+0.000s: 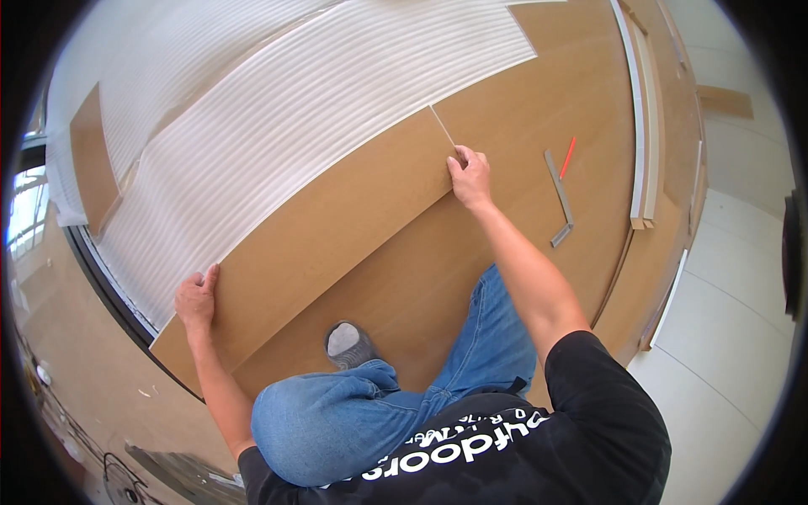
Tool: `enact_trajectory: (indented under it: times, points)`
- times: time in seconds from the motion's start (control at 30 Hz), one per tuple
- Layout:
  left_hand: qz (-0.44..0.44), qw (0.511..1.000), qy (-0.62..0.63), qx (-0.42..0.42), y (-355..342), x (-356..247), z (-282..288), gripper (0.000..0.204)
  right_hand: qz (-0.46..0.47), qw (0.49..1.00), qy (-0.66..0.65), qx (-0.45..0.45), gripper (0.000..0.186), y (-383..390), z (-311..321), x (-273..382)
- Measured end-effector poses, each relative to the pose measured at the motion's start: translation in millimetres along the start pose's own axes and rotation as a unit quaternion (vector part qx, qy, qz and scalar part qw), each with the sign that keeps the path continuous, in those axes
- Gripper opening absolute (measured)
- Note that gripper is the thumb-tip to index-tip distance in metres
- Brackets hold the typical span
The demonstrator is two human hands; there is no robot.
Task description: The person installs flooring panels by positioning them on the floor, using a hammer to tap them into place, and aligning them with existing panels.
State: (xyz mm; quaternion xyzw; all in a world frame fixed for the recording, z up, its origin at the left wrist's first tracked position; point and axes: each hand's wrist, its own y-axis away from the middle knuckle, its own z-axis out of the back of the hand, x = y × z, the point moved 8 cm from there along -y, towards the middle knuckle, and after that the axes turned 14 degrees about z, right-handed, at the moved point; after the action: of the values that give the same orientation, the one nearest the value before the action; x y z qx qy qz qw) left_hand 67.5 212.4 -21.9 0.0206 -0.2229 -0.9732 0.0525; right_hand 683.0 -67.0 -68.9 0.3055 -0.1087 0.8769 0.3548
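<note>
Left hand [196, 300] and right hand [471, 178] are grasping the brown board [328, 220] toward opposite ends, likely so I'm controlling it evenly; it's lying along the near edge of the white foam underlay [337, 109].

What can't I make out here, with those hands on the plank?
In the head view:
Near end of the gap beside the plank: hidden by the right hand.
One foot: hidden behind the jeans.
Surface under the white foam sheet: hidden by it.
Dark object, far right: cut off by dark border.
</note>
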Motion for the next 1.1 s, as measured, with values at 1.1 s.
enact_trajectory:
  times: [1.1]
  points:
    - [-0.047, 0.996, 0.074, -0.027, -20.3, -33.9, -28.1, 0.075, -0.274, 0.891, -0.336, 0.134, 0.043, 99.3, -58.4, 33.3]
